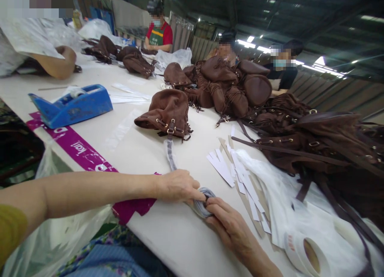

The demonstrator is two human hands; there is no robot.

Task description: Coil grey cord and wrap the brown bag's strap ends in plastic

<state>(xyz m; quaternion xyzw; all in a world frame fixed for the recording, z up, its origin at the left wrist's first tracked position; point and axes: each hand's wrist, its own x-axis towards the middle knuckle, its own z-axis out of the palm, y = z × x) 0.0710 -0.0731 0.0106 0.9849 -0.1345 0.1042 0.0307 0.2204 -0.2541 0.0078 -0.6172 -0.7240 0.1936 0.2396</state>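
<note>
A brown bag (169, 109) with gold eyelets lies on the white table. From it a strap in clear plastic wrap (171, 155) runs toward me. The strap's far end is wound into a coil (201, 207) near the table's front edge. My left hand (178, 187) grips the coil from the left, thumb and fingers pressed at its top. My right hand (226, 223) closes on the coil from the right, fingertips at its rim. Part of the coil is hidden behind my fingers.
A blue tape dispenser (78, 111) stands at left by a purple strip (81, 147). Paper strips (223, 169), clear plastic sleeves (276, 201) and a tape roll (306, 253) lie at right. Brown bags (222, 85) are heaped behind. Several people (159, 33) are across the table.
</note>
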